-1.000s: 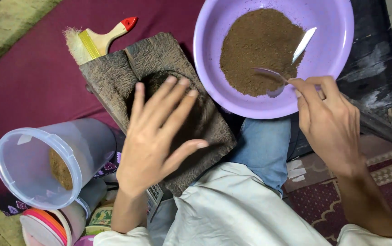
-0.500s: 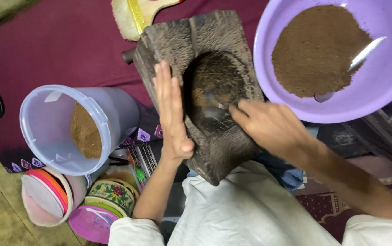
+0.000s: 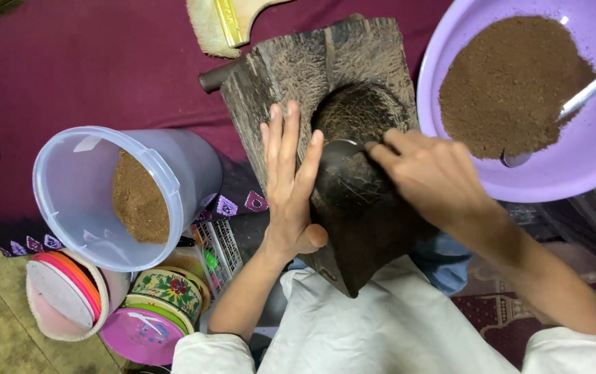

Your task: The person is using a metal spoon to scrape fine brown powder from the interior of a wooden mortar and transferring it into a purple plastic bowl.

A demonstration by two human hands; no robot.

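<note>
Head view | left hand (image 3: 289,187) flat on wooden mould (image 3: 325,76) | right hand (image 3: 433,176) grips spoon (image 3: 339,149) | purple bowl (image 3: 589,180) beside

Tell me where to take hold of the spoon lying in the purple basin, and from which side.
Take the spoon by its bare metal handle end, which rises toward the purple basin's upper right wall. Come from the right, above the rim: the bowl end lies in the brown powder, while the handle tip points clear of it.

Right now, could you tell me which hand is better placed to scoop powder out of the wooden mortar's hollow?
Probably the right hand: it holds a spoon at the hollow of the wooden mortar. The left hand lies flat against the mortar.
</note>
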